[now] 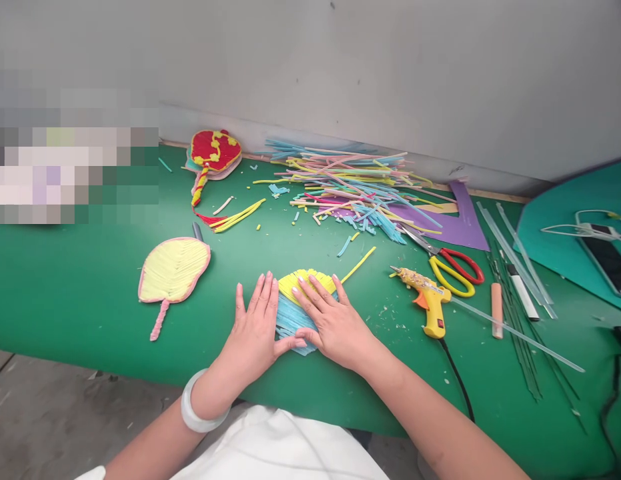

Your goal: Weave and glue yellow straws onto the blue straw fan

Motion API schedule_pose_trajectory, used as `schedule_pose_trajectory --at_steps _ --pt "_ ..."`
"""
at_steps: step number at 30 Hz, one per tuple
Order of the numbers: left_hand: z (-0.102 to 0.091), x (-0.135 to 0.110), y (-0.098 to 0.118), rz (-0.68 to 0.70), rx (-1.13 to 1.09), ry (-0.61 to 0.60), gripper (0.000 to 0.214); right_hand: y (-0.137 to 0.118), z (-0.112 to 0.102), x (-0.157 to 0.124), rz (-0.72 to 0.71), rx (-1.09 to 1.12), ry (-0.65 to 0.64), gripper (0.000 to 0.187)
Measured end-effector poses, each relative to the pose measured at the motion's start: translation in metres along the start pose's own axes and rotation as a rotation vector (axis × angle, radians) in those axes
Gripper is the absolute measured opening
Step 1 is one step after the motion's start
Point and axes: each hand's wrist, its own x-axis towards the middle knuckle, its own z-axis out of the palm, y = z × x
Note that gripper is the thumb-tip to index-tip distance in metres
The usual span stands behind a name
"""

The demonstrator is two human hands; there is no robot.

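Note:
A fan-shaped piece covered in pipe cleaners (291, 313), yellow on its far part and blue on its near part, lies flat in front of me. One yellow pipe cleaner (359, 264) sticks out from its far right side. My left hand (257, 333) lies flat along the left edge of the piece, fingers stretched out. Across its right side rests my right hand (335, 327), fingers spread over the yellow and blue. Both thumbs meet near the piece's close edge and hide part of it.
To the left lies a yellow leaf-shaped fan (175, 270); behind it, a red fan (215, 150). Loose pipe cleaners (350, 177) are heaped at the back. Scissors (440, 257), a yellow glue gun (430, 300) with its cord, glue sticks (515, 247) and thin wires (525, 353) lie right.

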Motion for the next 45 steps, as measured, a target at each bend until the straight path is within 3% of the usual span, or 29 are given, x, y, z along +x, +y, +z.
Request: schedule_pose_trajectory --at_steps 5,13,24,33,39,45 --pt "-0.003 -0.004 -0.007 0.0 0.018 -0.039 0.11 -0.001 0.0 0.001 0.013 0.007 -0.014 0.073" --pt "-0.009 -0.002 0.0 0.073 0.001 -0.083 0.101 0.004 -0.008 0.001 0.023 -0.001 0.025 0.074" --pt "-0.006 -0.001 0.0 0.082 0.028 -0.124 0.091 0.002 -0.005 0.002 -0.003 0.001 -0.031 0.073" --pt "-0.005 0.001 0.002 0.088 0.059 -0.1 0.087 0.001 -0.006 0.003 0.006 0.011 -0.051 0.071" --pt "-0.014 -0.003 0.003 0.069 0.072 -0.023 0.088 0.001 -0.005 0.002 0.007 0.0 -0.04 0.072" --pt "-0.014 -0.011 0.007 0.139 0.07 -0.048 0.081 0.001 -0.004 0.002 0.007 0.007 -0.033 0.07"
